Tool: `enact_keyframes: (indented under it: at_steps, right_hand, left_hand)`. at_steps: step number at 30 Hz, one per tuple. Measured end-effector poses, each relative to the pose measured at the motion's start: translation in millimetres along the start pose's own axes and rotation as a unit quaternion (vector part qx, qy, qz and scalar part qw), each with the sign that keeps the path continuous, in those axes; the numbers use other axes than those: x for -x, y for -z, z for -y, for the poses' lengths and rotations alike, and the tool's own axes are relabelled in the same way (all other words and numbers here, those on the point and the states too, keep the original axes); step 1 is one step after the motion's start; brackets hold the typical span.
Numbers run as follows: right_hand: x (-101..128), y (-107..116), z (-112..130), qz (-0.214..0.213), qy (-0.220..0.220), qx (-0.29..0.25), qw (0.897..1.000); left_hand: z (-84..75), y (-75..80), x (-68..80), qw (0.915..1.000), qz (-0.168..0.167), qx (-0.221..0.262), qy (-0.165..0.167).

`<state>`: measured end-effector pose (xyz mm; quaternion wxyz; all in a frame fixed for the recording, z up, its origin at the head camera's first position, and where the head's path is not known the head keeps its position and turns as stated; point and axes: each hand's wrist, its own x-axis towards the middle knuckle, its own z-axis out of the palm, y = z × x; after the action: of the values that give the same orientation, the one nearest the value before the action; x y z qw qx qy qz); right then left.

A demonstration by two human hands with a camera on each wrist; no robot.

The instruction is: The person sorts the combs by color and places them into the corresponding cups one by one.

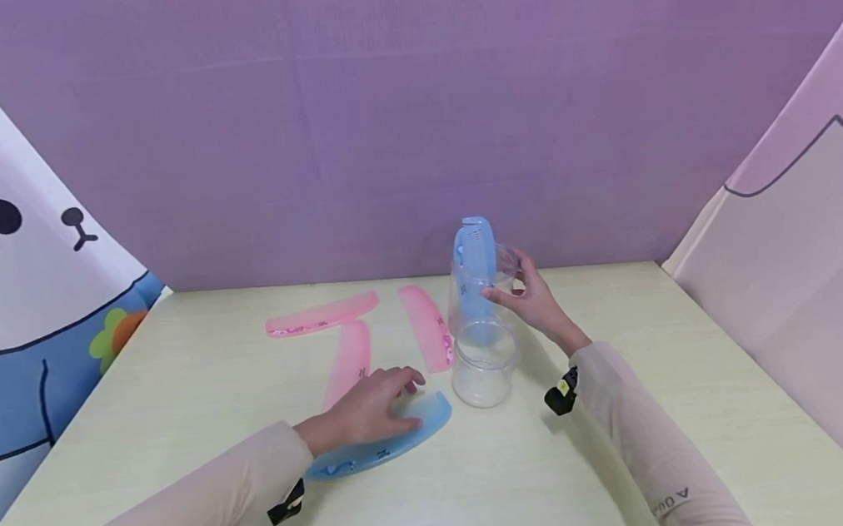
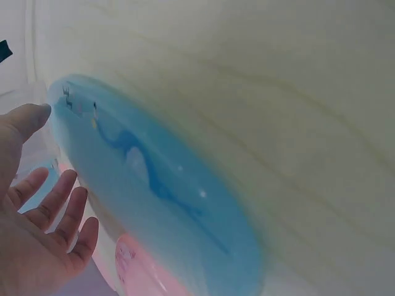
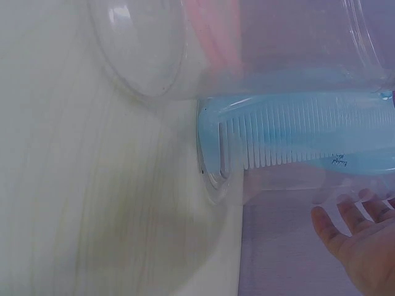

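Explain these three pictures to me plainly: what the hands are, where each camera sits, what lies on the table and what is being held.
No machine here: a person works with two bare hands, wearing three cameras. The wide picture comes from the head, looking down at a pale table. The other two come from cameras on the wrists, very close and partly blurred.

The left hand rests with its fingers on a blue comb lying flat; the left wrist view shows that comb beside an open palm. The right hand touches the side of a tall clear cup with another blue comb standing in it; the right wrist view shows its teeth through the plastic. A second clear cup stands just in front. Three pink combs lie on the table behind the left hand.
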<state>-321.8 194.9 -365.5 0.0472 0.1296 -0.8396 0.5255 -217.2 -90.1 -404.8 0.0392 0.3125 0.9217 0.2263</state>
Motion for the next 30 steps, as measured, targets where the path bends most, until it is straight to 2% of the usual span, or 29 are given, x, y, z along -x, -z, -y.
enact_keyframes:
  at_steps: [11, 22, 30]
  right_hand:
    - [0.1, 0.5, -1.1, -0.001, 0.004, -0.002, 1.0]
    - [-0.3, 0.0, -2.6, 0.005, 0.012, -0.008, 1.0]
    - [0.1, -0.4, -1.8, 0.004, 0.013, -0.003, 1.0]
  left_hand:
    - [-2.2, -0.9, 3.4, 0.9999, 0.014, 0.001, -0.001]
    - [-4.6, 0.3, 1.3, 0.998, 0.039, 0.048, 0.009]
    - [-8.1, 4.6, -4.2, 0.9956, 0.062, 0.066, 0.023]
